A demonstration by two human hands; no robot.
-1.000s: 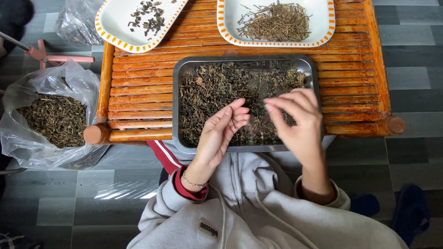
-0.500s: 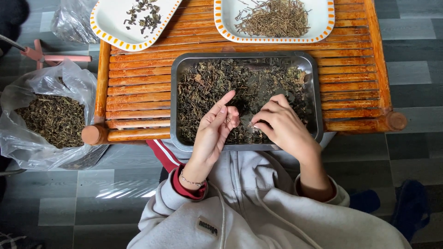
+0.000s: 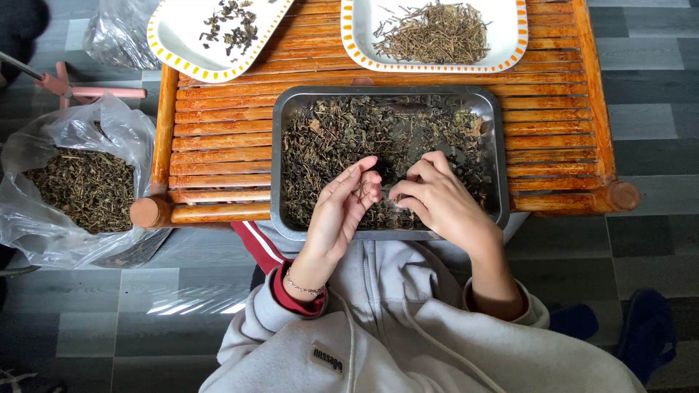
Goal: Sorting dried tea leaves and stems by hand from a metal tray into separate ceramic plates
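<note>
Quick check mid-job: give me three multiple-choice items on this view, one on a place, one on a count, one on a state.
1. Where is the clear bag of dried leaves?
A. on the wooden table
B. on the floor beside the table's left end
C. in the metal tray

2. How many white dishes lie on the wooden table?
A. one
B. two
C. four

3. How are the left hand and right hand placed?
A. fingertips close together over the metal tray
B. flat on the floor
C. gripping the bag

Answers: B, the bag sits off the table; B, two orange-trimmed dishes; A, both hands meet above the leaves.
</note>
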